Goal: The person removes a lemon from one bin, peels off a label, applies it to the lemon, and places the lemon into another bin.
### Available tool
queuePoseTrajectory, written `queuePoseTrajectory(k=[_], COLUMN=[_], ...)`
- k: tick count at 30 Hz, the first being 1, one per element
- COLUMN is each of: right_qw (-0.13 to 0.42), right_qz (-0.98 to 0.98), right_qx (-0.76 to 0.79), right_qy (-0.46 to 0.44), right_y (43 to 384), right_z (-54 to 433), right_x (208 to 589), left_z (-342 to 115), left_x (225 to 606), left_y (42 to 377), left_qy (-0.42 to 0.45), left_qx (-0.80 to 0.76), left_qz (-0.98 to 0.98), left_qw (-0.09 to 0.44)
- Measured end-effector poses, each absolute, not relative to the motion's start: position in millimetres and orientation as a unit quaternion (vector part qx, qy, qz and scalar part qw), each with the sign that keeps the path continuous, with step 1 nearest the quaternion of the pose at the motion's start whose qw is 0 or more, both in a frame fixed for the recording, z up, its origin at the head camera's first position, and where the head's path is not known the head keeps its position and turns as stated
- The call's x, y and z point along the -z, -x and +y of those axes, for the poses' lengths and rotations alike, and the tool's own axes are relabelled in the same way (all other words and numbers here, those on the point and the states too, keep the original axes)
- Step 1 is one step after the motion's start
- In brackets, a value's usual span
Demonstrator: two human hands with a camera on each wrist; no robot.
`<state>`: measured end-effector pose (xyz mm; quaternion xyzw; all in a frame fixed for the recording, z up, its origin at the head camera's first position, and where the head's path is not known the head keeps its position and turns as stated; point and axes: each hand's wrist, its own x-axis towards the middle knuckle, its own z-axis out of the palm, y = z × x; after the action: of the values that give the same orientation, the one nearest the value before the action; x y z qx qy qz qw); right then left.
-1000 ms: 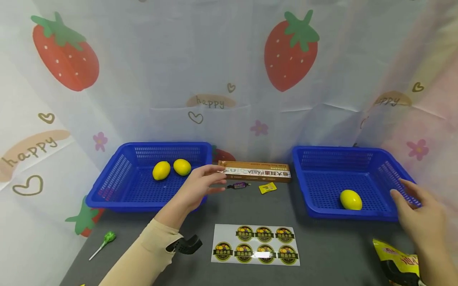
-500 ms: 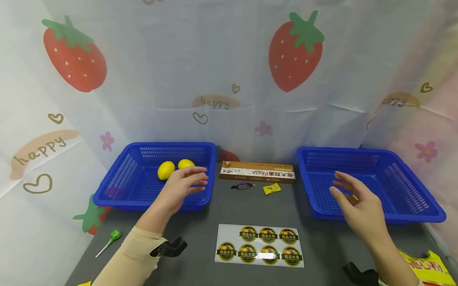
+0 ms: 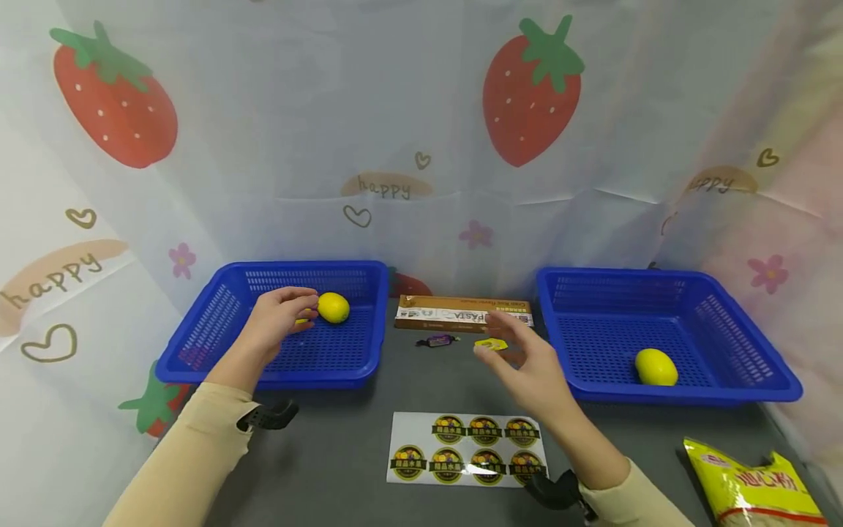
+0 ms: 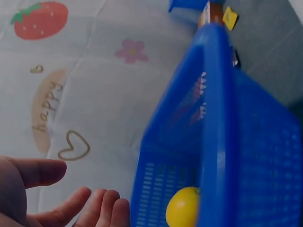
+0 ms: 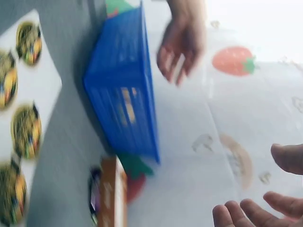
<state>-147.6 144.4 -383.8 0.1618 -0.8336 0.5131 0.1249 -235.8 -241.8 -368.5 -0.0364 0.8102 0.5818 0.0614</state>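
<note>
Lemons (image 3: 334, 308), glossy yellow ovals, lie in the slotted blue plastic left basket (image 3: 336, 359), one partly hidden behind the relaxed left hand (image 3: 271, 320), its grip released; a third lemon (image 3: 656, 367) sits in the right basket (image 3: 606, 344). The right hand (image 3: 532, 369), fingers loosely curved and grip released, hovers near a shiny candy wrapper (image 3: 490, 344) and a long cardboard pasta box (image 3: 448, 315).

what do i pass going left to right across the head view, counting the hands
Left hand → lemon just beyond it → purple candy → right hand → another lemon → yellow bag
</note>
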Motion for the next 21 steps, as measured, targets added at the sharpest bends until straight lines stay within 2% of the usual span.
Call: queuePoseTrajectory(k=[10,21], right_qw=[-0.008,-0.077], right_qz=[-0.807,-0.813], right_qx=[-0.574,-0.56], right_qy=[-0.138,-0.143], right_y=[178.7,198.7], right_z=[70.2,18.4], right_x=[414.1,438.8], left_z=[-246.0,-248.4], left_x=[369.5,386.5], left_y=[285.0,316.5], left_qy=[0.107,0.192], left_qx=[-0.617,-0.595], left_qz=[0.772,0.773], left_qw=[0.109,0.11])
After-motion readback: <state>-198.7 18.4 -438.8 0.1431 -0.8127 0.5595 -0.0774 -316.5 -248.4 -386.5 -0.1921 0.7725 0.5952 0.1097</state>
